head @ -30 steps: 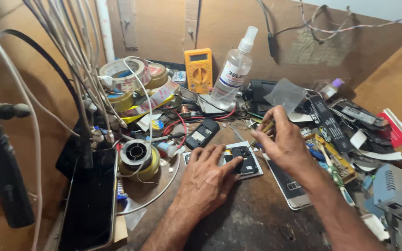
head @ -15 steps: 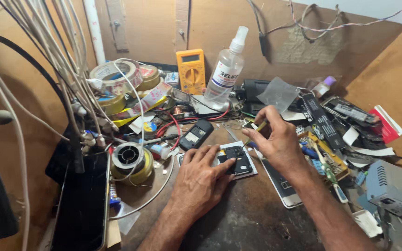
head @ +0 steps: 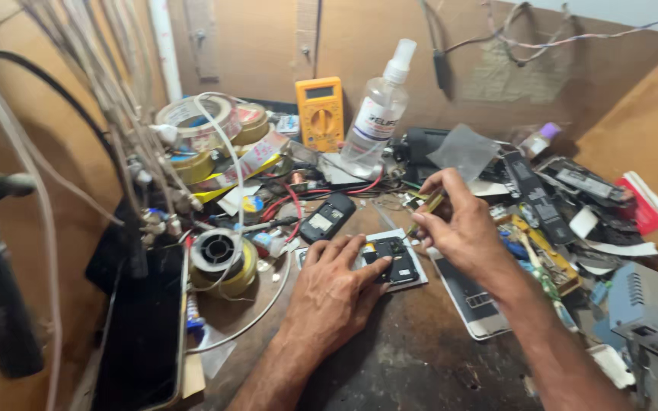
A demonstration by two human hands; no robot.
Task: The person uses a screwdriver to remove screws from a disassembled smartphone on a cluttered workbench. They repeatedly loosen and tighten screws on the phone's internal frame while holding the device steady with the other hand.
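An opened small phone (head: 394,260), white-edged with its dark insides showing, lies flat on the dark worktop. My left hand (head: 334,293) rests palm down on it, fingers spread and pressing its left side. Just right of it and slightly higher, my right hand (head: 457,222) pinches a thin yellow-handled tool (head: 426,210) whose tip points down toward the phone's upper right corner. A dark handset (head: 327,217) lies just beyond my left fingertips.
A yellow multimeter (head: 321,113) and a clear spray bottle (head: 375,120) stand at the back. Tape rolls (head: 194,122) and a solder spool (head: 217,251) sit left. A black phone (head: 142,331) lies at the front left, a white one (head: 472,297) under my right wrist. Loose parts crowd the right.
My right hand has drawn back from the pile toward the opened phone and now holds the thin tool over it. My left hand stays pressed on the phone.
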